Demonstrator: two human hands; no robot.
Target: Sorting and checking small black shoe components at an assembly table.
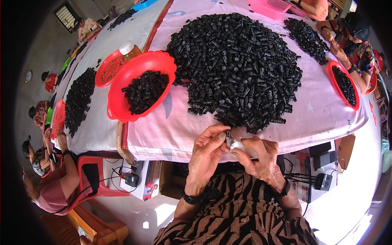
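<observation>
At the table's near edge, my left hand (208,149) pinches a small black plastic part (228,133) upright between thumb and fingertips. My right hand (261,157) closes around a small tool with a whitish wrapping (237,145). The tool's greyish tip points at the black part, and the right fingers hide most of its body. Just beyond both hands rises a large pile of black plastic parts (237,65), short tube-like pieces. To its left stands a red plastic bowl (118,92) with more black parts inside.
A red plate (101,73) and a white-capped jar (131,51) stand behind the bowl. Co-workers sit along both sides, with smaller black piles, a red tray (356,104) and a pink basket (267,9). A red chair (92,163) and cabled black boxes are below the table.
</observation>
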